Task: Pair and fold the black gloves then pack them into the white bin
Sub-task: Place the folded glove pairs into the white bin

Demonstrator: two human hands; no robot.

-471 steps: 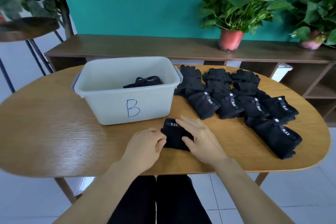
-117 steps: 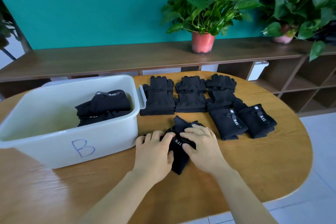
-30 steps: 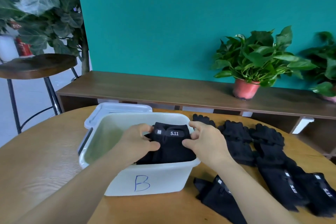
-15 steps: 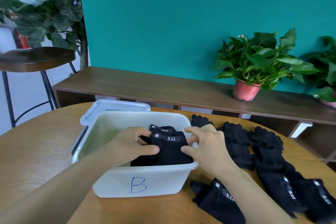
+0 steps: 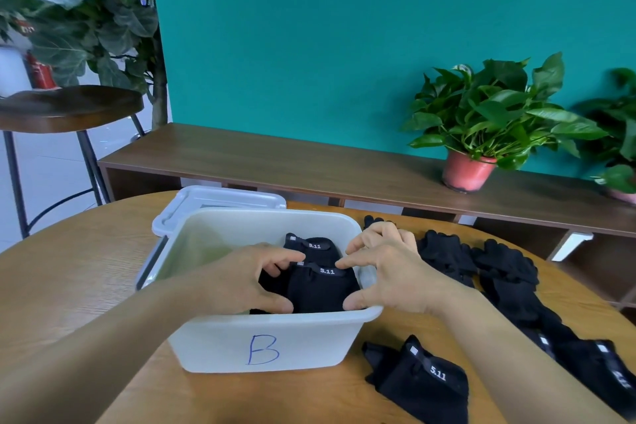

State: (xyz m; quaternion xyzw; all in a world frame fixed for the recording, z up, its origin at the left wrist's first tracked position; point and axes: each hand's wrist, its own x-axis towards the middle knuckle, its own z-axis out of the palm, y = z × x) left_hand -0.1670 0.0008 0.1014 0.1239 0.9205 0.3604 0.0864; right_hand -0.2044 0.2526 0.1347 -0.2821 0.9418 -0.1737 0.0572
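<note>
soft folded black gloves [image 5: 320, 289] in smooth white bin [image 5: 275, 330]

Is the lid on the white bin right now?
No, the bin is open on top and its lid lies behind it on the table.

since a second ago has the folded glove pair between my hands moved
Yes. The folded glove pair has gone down: it was level with the rim of the white bin, and now it sits below the rim, inside.

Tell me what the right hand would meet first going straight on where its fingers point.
The folded pair in the bin; the right hand seems to grip it. Past it, the left hand. Depth is unclear.
</note>
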